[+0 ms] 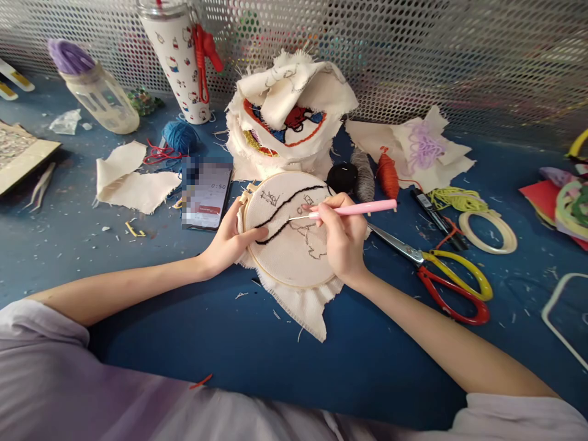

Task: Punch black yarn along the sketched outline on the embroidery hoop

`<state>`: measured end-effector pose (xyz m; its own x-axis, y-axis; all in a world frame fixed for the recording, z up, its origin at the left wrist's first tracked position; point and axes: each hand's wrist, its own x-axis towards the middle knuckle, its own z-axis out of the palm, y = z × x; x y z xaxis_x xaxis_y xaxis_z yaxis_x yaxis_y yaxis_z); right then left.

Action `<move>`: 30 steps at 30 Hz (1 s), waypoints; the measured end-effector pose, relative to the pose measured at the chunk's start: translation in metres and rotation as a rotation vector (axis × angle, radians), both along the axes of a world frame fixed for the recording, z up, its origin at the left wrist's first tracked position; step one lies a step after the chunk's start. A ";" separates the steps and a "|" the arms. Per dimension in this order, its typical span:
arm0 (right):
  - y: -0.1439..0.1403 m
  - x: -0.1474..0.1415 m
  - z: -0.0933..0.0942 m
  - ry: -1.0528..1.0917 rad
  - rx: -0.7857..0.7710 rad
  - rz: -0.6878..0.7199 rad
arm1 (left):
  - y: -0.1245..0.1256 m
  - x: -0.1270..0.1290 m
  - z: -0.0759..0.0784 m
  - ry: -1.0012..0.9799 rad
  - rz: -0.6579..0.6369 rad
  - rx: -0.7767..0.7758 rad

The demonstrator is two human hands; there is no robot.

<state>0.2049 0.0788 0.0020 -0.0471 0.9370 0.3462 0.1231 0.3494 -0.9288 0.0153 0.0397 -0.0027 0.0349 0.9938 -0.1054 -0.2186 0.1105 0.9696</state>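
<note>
Our left hand (229,242) grips the embroidery hoop (289,229) to steady it; right hand (342,236) fingers pinch the pink punch needle (353,210), tip at the cloth.

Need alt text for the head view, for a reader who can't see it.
The right hand holds a pink needle tool to cloth in an embroidery hoop on a blue table, while the left hand grips the hoop's left edge. Scissors lie to the right, a phone to the left, with yarn and cloth scraps behind.

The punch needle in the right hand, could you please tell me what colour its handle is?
Pink, seen best in the head view: punch needle in the right hand.
</note>
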 end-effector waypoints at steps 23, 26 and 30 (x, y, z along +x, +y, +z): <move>-0.005 -0.001 0.002 -0.118 0.041 0.046 | -0.001 0.001 0.003 0.004 0.012 -0.010; -0.004 -0.001 0.001 -0.031 -0.002 0.028 | -0.001 0.001 0.003 -0.004 0.008 -0.009; -0.003 -0.001 0.000 0.019 -0.006 0.022 | -0.002 0.001 0.003 0.001 0.001 -0.006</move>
<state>0.2036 0.0761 0.0021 -0.0609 0.9380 0.3413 0.0975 0.3458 -0.9332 0.0161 0.0380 0.0002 0.0336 0.9932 -0.1115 -0.2177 0.1162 0.9691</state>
